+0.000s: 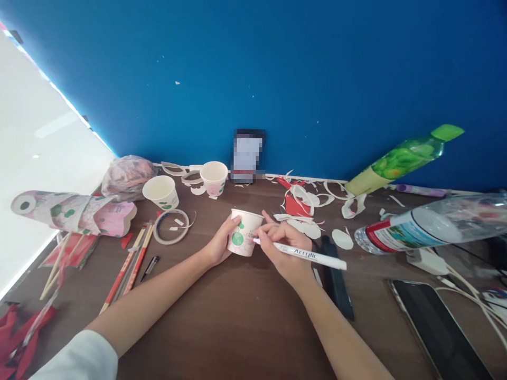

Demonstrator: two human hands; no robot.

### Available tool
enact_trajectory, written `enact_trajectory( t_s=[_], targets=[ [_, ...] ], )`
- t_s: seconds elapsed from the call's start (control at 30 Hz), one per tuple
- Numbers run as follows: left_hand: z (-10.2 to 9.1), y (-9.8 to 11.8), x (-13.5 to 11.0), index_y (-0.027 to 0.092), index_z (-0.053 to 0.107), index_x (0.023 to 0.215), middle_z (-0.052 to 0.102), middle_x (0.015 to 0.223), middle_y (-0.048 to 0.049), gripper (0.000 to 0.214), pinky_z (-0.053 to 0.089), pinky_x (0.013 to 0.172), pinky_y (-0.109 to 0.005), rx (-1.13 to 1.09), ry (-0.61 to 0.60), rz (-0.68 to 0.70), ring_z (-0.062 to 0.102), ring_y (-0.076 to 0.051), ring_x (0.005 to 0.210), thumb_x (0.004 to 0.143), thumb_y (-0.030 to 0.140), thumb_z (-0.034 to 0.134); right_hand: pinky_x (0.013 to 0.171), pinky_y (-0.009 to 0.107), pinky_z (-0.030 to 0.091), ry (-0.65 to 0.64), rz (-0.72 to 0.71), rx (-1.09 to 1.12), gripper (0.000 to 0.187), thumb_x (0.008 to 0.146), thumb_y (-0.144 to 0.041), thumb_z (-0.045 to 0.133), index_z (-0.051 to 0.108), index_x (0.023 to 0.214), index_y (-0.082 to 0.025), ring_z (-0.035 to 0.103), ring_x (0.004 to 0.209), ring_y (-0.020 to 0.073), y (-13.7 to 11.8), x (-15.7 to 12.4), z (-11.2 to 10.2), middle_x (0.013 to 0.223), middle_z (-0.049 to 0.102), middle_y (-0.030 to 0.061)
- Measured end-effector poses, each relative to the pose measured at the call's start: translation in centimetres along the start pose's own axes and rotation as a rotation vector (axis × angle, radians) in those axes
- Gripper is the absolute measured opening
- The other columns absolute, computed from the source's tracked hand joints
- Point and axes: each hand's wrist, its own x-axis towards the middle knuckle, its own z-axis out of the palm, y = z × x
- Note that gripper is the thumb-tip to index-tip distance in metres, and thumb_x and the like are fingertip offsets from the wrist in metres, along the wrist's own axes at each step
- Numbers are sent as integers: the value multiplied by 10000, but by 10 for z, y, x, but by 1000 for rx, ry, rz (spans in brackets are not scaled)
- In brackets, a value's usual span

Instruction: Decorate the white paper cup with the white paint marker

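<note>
A white paper cup (240, 244) with green leaf and pink prints is held in my left hand (219, 242), thumb on its near side and fingers behind. My right hand (288, 248) is closed round a white acrylic marker (317, 257). The marker's pink tip points at the printed side of the cup, close to it; whether it touches I cannot tell. Two similar cups stand upright farther back, one paper cup (161, 193) at the left and another paper cup (214, 179) near the blue wall.
Left lie a tape roll (156, 232), chopsticks (137, 264), nested cups (71, 211) and a plastic-wrapped bundle (129, 174). Paper scraps (343, 239) are scattered behind my right hand. On the right are a green bottle (400, 163), a water bottle (420, 227), a phone (435, 322) and cables.
</note>
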Motion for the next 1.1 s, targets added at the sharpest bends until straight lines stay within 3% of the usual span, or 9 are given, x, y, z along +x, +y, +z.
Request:
enact_trajectory(
  t_s=[0.4, 0.8, 1.1],
  targets=[
    [5, 1, -1, 147, 562, 1064, 715, 997, -106, 567, 480, 847, -366, 8, 56, 11, 667, -285, 967, 635, 467, 751, 1040, 534, 493, 5, -31, -65, 320, 789, -135, 625, 420, 557, -218, 651, 566, 108, 5, -2, 3, 605, 657, -51],
    [0, -1, 0, 139, 565, 1076, 718, 958, -112, 520, 496, 844, -418, -4, -20, -3, 675, -307, 950, 698, 475, 683, 1020, 556, 500, 36, 12, -39, 320, 800, -145, 594, 392, 565, -226, 661, 577, 125, 4, -1, 2, 597, 651, -50],
    [1, 1, -1, 122, 596, 1000, 725, 898, -122, 504, 489, 814, -402, 4, -9, -1, 681, -301, 892, 680, 497, 698, 1025, 551, 497, 21, 10, -34, 342, 771, -116, 613, 379, 545, -221, 660, 562, 121, 4, -1, 0, 583, 641, -56]
  ],
)
